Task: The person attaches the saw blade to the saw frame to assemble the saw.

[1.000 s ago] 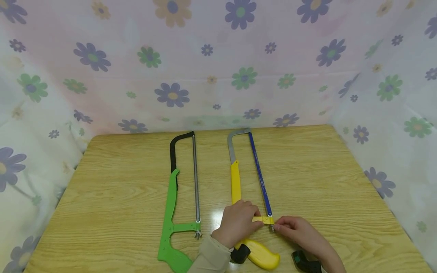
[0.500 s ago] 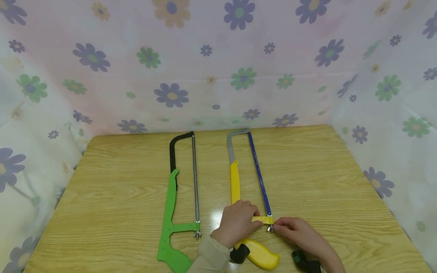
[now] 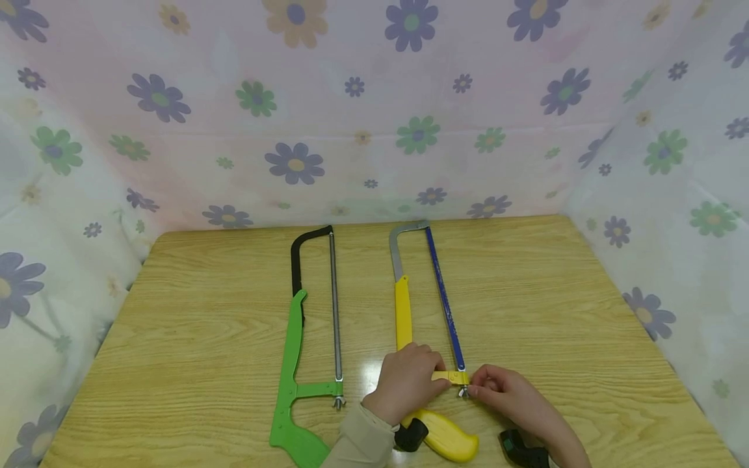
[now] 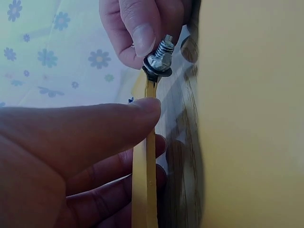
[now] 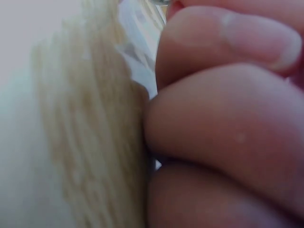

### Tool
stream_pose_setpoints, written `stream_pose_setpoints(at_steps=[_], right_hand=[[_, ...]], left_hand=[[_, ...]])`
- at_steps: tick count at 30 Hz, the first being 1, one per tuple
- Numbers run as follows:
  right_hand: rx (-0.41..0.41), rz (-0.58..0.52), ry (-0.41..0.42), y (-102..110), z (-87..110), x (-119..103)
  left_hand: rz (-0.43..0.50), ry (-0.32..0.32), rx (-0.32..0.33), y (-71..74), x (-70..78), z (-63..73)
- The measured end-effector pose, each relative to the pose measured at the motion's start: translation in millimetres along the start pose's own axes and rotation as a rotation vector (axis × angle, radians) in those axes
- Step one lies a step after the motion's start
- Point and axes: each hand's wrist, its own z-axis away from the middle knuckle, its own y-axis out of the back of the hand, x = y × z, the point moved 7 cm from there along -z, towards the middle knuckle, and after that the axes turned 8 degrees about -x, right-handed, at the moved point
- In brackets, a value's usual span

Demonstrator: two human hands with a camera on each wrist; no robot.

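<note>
A yellow hacksaw [image 3: 404, 312] with a blue blade [image 3: 445, 299] lies on the wooden table. My left hand [image 3: 409, 380] grips its yellow lower arm, the thumb on one side and fingers on the other, as the left wrist view shows. At the end of that arm sits a metal wing nut [image 3: 463, 392] on a threaded bolt [image 4: 165, 47]. My right hand [image 3: 509, 396] has thumb and curled fingers right at the wing nut, pinching at its side. In the right wrist view, the curled fingers [image 5: 223, 123] fill the right side and hide most of the nut.
Left of my hands lies a green hacksaw [image 3: 292, 357] with a black front frame and its own wing nut [image 3: 339, 403]. The yellow handle [image 3: 447, 437] is near the front edge. Flowered cloth [image 3: 374, 130] surrounds the table [image 3: 205, 325] at the back and sides.
The wing nut has turned a little, and my right thumb and index finger have shifted slightly at it. My left hand and both saws keep their places.
</note>
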Motion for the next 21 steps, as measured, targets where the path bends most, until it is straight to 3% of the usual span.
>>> stream_pose_setpoints(at_steps=[21], right_hand=[[-0.078,-0.045,0.028,-0.6,3.4,-3.3]], left_hand=[[0.012,0.011,-0.013,-0.1,-0.5,0.4]])
